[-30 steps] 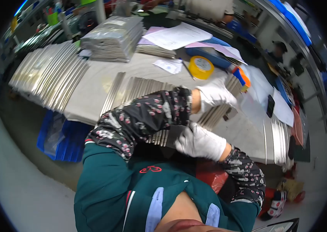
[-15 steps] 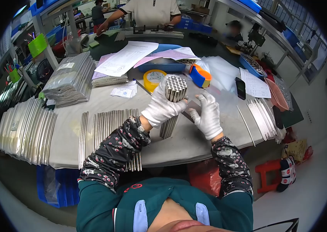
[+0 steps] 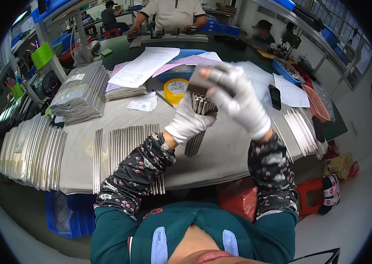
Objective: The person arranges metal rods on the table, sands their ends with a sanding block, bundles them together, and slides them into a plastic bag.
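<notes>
My left hand (image 3: 185,122), in a white glove, is wrapped round a bundle of thin metal rods (image 3: 201,104). The rod ends face up toward me, and the lower part of the bundle shows beneath the hand. In my right hand (image 3: 244,99), gloved with some fingertips bare and blurred by motion, is a flat dark plate (image 3: 197,82). It lies over the far part of the rod ends and hides them; whether it touches them I cannot tell. A yellow tape roll (image 3: 177,89) sits just beyond my left hand.
Loose metal rods (image 3: 126,143) lie in a row on the grey-covered table. Bagged rods (image 3: 32,152) are at the left, with stacked packs (image 3: 80,90) behind. Papers (image 3: 144,66) rest on a blue basket (image 3: 168,75). A phone (image 3: 275,97) and white rods (image 3: 299,132) lie right. A co-worker (image 3: 173,15) sits opposite.
My right hand has risen and moved up beside the bundle, bringing the dark plate over the rod ends. My left hand still grips the bundle. The co-worker's hand opposite has shifted right.
</notes>
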Demonstrator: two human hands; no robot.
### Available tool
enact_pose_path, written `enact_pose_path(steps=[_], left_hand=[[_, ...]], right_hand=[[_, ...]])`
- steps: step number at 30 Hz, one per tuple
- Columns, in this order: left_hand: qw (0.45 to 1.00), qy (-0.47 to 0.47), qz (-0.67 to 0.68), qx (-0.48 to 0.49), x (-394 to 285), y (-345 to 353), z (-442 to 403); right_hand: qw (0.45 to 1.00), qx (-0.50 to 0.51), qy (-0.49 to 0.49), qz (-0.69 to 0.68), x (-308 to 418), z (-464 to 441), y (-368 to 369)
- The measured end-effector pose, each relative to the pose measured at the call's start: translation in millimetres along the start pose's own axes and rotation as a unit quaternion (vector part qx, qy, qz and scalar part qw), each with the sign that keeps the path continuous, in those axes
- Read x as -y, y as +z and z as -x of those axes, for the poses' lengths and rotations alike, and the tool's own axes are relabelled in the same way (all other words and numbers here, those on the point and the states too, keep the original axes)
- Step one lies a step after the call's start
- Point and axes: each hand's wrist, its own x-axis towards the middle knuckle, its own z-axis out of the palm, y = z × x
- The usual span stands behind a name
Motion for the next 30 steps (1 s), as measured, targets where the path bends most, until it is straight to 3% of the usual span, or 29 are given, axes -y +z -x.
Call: enact_pose_path(steps=[1,2,3,4,5,6,8,9,10,12,13,14,15,16,18,19,21,24,25,27,30], left_hand=[[0.998,-0.055,-0.02,0.012,-7,-4,3],[0.993,-0.104,-0.041,0.023,-15,-7,3],[0.997,-0.074,-0.024,0.021,-17,-8,6],[0.999,-0.041,-0.006,0.02,-17,-9,10],[0.996,-0.08,0.019,0.031,-18,-11,15],[0.993,-0.103,-0.003,0.056,-14,-14,16],[0.994,-0.064,0.02,0.089,10,-16,28],[0.989,-0.12,0.021,0.082,16,-17,39],[0.981,-0.178,0.023,0.073,17,-15,49],[0.984,-0.152,0.011,0.093,42,-19,59],[0.982,-0.105,-0.085,0.131,54,-22,61],[0.968,-0.053,-0.177,0.172,56,-19,61],[0.969,-0.034,-0.172,0.175,57,-14,64],[0.967,-0.063,-0.181,0.167,41,-4,63],[0.96,0.023,-0.175,0.219,23,8,63],[0.959,0.018,-0.168,0.227,20,16,62],[0.803,0.207,-0.383,0.407,16,30,61],[0.606,0.354,-0.478,0.529,2,57,60],[0.607,0.348,-0.472,0.536,2,66,61],[0.582,0.438,-0.403,0.554,8,85,52],[0.564,0.496,-0.367,0.549,18,109,41]], right_hand=[[0.995,-0.015,0.057,0.086,-24,-3,1],[0.96,0.005,0.108,0.258,-37,4,3],[0.983,0.027,0.141,0.117,-74,27,21],[0.976,0.069,0.183,0.099,-88,47,36],[0.963,0.098,0.237,0.083,-77,58,43],[0.966,0.108,0.191,0.135,-85,79,60],[0.92,0.089,0.105,0.366,-63,98,68],[0.92,0.084,0.11,0.368,-63,97,62],[0.948,0.083,0.188,0.242,-58,93,50],[0.931,0.058,0.356,-0.049,-44,101,27],[0.84,0.141,0.472,-0.227,-33,102,5],[0.699,0.209,0.56,-0.393,-24,106,-14],[0.643,0.257,0.571,-0.44,-18,119,-20],[0.633,0.246,0.587,-0.441,-9,131,-28],[0.485,0.276,0.505,-0.658,12,151,-41],[0.423,0.259,0.504,-0.707,22,167,-42],[0.314,0.201,0.524,-0.766,50,210,-39],[0.391,0.148,0.589,-0.692,91,247,-35],[0.392,0.129,0.577,-0.705,96,258,-29],[0.396,0.074,0.557,-0.726,106,274,-24],[0.416,-0.017,0.554,-0.721,117,285,-21]])
